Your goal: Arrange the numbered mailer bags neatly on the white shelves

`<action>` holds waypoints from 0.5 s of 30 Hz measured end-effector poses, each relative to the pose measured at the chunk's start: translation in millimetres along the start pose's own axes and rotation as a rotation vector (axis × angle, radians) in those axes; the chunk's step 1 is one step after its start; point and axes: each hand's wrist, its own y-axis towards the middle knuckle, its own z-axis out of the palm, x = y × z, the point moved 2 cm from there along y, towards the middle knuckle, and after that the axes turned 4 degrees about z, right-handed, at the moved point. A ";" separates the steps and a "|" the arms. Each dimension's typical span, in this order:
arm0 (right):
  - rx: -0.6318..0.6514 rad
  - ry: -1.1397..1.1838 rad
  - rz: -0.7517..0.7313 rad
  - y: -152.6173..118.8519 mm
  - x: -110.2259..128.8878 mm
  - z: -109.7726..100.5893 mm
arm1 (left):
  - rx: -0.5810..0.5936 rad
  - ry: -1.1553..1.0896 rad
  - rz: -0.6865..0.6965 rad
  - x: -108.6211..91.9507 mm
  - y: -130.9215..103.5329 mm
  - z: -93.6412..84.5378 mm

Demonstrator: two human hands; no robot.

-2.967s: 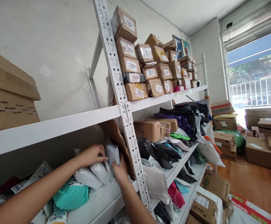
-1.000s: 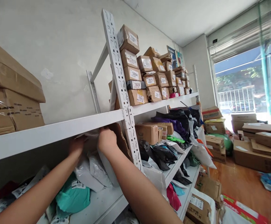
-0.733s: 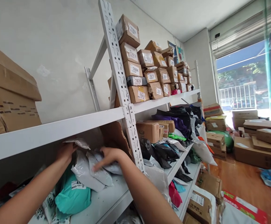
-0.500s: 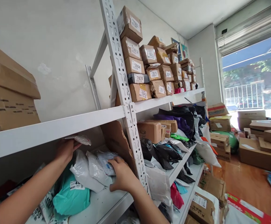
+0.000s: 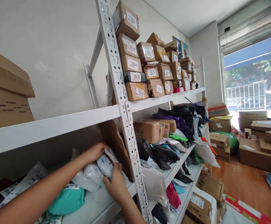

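Observation:
My left hand (image 5: 97, 152) reaches to the right end of the shelf, closed on the edge of a small pale plastic mailer (image 5: 111, 154) beside an upright cardboard sheet (image 5: 117, 144). Just below it, my right hand (image 5: 117, 183) has its thumb and fingers around the lower end of a white parcel bag (image 5: 104, 165) with blue print. More white parcel bags (image 5: 93, 173) lean in the row to the left. A turquoise parcel bag (image 5: 66, 200) lies at the shelf's front, its label partly behind my left forearm.
A perforated white upright (image 5: 130, 140) stands right of my hands, and a shelf beam (image 5: 53, 126) runs above them. Numbered cartons (image 5: 132, 63) are stacked on the upper shelf. Black mailers (image 5: 167, 155) fill the neighbouring rack. Large boxes (image 5: 261, 155) lie on the floor.
My left hand has moved right and down with the small mailer, from under the beam to beside the cardboard sheet. My right hand has shifted slightly left and down, staying at the blue-printed bag.

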 end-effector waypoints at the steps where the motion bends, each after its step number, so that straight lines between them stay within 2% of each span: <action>1: -0.008 0.058 0.003 -3.6 -5.0 -1.5 | 0.101 0.059 0.032 0.9 -2.8 4.3; 4: -0.046 0.118 0.012 -11.0 -13.9 -11.5 | 0.295 0.190 0.092 3.2 -7.3 7.4; 8: -0.166 0.023 -0.008 -6.7 -9.0 -23.5 | 0.393 0.285 0.159 3.0 -6.0 2.5; 11: -0.113 -0.028 -0.045 4.5 -2.7 -21.5 | 0.437 0.300 0.199 2.6 -7.2 2.2; 15: 0.003 -0.052 -0.007 14.6 -3.8 -18.0 | 0.535 0.223 0.201 3.9 -5.1 4.7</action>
